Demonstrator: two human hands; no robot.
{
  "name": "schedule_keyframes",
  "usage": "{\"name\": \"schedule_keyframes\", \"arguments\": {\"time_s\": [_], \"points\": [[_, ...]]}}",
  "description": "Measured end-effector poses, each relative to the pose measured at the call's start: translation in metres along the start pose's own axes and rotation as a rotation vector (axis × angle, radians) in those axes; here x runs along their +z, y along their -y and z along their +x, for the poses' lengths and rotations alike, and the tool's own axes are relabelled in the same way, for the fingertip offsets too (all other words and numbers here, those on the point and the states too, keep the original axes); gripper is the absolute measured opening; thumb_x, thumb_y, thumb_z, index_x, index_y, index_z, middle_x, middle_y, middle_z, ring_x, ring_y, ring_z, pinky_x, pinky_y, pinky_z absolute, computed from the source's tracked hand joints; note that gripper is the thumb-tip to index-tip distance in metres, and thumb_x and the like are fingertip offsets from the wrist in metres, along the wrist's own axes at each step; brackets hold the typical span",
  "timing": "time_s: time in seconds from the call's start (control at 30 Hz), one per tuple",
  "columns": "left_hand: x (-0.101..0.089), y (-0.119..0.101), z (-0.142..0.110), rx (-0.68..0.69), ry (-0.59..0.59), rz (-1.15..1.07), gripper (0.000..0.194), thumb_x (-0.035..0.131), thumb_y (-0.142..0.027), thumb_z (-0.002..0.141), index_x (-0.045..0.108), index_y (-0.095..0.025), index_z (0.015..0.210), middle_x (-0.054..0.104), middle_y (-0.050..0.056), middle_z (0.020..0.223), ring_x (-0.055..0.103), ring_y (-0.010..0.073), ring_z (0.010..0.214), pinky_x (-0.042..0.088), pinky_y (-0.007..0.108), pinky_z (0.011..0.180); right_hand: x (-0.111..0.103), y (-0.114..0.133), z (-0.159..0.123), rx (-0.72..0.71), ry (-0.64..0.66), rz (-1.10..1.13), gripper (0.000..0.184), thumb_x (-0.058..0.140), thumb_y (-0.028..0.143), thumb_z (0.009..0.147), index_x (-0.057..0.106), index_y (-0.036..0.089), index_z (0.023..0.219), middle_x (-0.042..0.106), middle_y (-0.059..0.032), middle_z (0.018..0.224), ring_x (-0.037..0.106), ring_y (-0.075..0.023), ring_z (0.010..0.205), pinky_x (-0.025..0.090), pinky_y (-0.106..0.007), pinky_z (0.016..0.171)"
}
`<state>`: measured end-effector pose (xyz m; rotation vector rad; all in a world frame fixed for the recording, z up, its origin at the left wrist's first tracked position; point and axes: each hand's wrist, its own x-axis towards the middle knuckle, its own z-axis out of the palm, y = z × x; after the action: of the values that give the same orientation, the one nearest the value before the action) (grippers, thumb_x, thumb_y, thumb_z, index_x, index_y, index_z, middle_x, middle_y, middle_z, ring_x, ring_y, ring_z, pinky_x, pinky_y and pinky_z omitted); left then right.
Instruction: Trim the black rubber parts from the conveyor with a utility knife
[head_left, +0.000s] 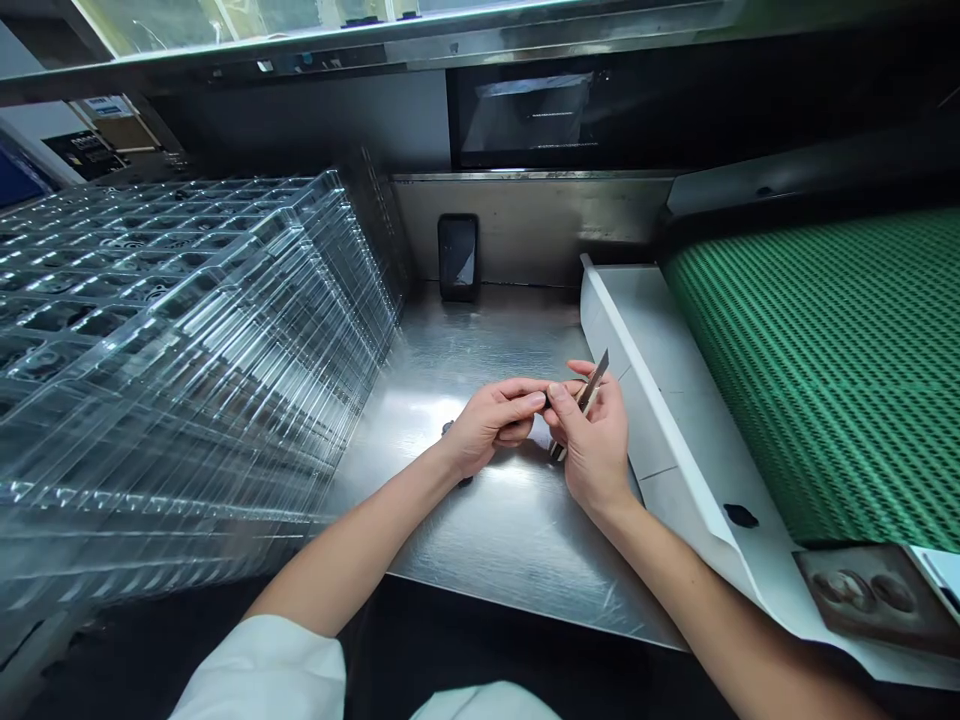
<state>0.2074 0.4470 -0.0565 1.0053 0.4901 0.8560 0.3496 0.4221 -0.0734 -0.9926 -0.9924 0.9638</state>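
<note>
Stainless steel counter (pixel 510 530) fills the centre, with a tall stack of clear plastic blister trays (pixel 180 340) leaning in from the left and a green mesh conveyor belt (pixel 817 370) running down the right behind a white angled guide (pixel 660 400). That leaves a bare steel patch mid-frame, and the hands work there, away from both. Black phone (pixel 458 256) stands against the back wall, upper centre, under a dark monitor (pixel 525 115). Brown embossed pad (pixel 870 595) lies lower right on the guide. Hands are together mid-frame, arms in from the bottom, white sleeve (pixel 262 670) lower left. Right hand (pixel 592 440) pinches a snap-off utility knife (pixel 589 392), blade up and angled away from the palm, which keeps the edge clear of fingers and steel. Left hand (pixel 491 425) meets it near the knife's body; fingers hide the contact, so can't tell if it grips or only touches. Small dark bits (pixel 448 428) sit on the steel beside the left hand, too hidden to identify.
</note>
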Motion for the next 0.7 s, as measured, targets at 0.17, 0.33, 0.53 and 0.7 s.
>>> {"name": "schedule_keyframes", "arguments": {"time_s": [0.17, 0.33, 0.53, 0.7], "points": [[-0.001, 0.001, -0.002, -0.025, -0.006, 0.018, 0.049, 0.075, -0.037, 0.090, 0.067, -0.013, 0.132, 0.057, 0.003, 0.081, 0.025, 0.0007, 0.049, 0.012, 0.020, 0.047, 0.000, 0.002, -0.001, -0.022, 0.029, -0.044, 0.061, 0.075, 0.050, 0.090, 0.047, 0.021, 0.135, 0.058, 0.0015, 0.086, 0.056, -0.0068, 0.065, 0.043, -0.019, 0.060], [0.002, -0.005, -0.003, 0.035, -0.046, -0.018, 0.047, 0.078, -0.037, 0.087, 0.068, -0.011, 0.126, 0.059, 0.003, 0.082, 0.027, 0.0004, 0.049, 0.012, 0.020, 0.048, -0.003, -0.003, -0.002, -0.066, 0.032, -0.171, 0.054, 0.064, 0.059, 0.096, 0.055, 0.016, 0.128, 0.060, -0.0024, 0.086, 0.057, -0.0102, 0.076, 0.044, -0.021, 0.067], [0.002, -0.014, 0.000, 0.158, -0.157, -0.025, 0.047, 0.081, -0.037, 0.085, 0.068, -0.013, 0.124, 0.060, 0.001, 0.079, 0.026, -0.0005, 0.047, 0.014, 0.020, 0.048, -0.007, -0.005, -0.004, -0.249, 0.150, -0.391, 0.053, 0.040, 0.058, 0.108, 0.067, 0.015, 0.094, 0.061, -0.0056, 0.090, 0.055, -0.0113, 0.086, 0.041, -0.023, 0.076], [0.006, -0.013, -0.001, 0.168, -0.183, -0.024, 0.054, 0.084, -0.041, 0.081, 0.069, -0.015, 0.126, 0.059, 0.001, 0.075, 0.027, 0.0002, 0.048, 0.016, 0.019, 0.048, -0.004, -0.002, -0.003, -0.310, 0.167, -0.480, 0.047, 0.046, 0.053, 0.108, 0.068, 0.016, 0.090, 0.059, -0.0015, 0.080, 0.049, -0.0082, 0.070, 0.035, -0.023, 0.067]]}}
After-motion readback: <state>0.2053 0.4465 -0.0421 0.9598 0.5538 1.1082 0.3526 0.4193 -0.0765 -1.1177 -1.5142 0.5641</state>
